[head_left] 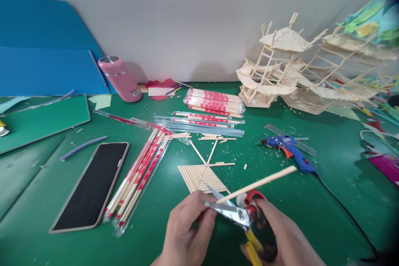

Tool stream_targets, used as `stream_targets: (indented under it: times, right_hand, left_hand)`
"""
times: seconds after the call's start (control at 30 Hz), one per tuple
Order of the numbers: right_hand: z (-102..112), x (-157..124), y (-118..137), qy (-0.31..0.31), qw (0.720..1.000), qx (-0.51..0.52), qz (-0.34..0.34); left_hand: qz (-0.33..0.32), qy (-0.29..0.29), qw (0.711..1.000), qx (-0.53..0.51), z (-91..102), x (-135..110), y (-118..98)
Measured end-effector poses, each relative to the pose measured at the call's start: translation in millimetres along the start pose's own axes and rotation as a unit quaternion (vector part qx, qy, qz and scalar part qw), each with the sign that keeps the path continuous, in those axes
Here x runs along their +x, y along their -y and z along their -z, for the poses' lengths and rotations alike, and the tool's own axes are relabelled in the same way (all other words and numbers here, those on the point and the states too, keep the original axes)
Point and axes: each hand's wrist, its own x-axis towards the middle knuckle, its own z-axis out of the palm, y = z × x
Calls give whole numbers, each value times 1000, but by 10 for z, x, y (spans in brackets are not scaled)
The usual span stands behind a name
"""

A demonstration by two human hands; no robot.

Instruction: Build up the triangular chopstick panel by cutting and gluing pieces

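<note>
In the lower middle of the frame, a pale wooden stick (262, 181) slants up to the right from the fingertips of the left hand (190, 226). The thumb and forefinger of that hand are pressed together on the stick's lower end, which is partly hidden by a scissor blade; the rest of the stick sticks out freely past them, its far end over the table (146, 243) just below the blue glue gun (289, 146). At lower right, the right hand (285, 235) is curled around the red and yellow handles of the scissors (233, 213); how its lower fingers sit in the loops is too hidden to tell. The scissor blades are parted, pointing left, and the stick passes between them close to the left fingertips.

Just above the left hand, near the centre, lies a fan-shaped panel (202, 178) of sticks laid side by side, with bare sticks spreading from its peak. Left of it rest red-patterned sticks in a clear wrapper (143, 174), and beside them a dark-screened phone (93, 187). A wrapped pack of sticks (215, 102) lies at upper centre, left of a roofed stick model (262, 85)
</note>
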Motion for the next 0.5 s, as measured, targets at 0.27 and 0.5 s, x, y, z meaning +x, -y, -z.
stream_targets:
  times: [0.27,0.5]
  right_hand:
    - [6,-21,-108,-44,998,-9,44]
    - [84,-12,-45,-15,998,8,57]
  left_hand:
    - [88,50,986,-133,88,111,-65]
    - [233,97,905,-342,40,79,24]
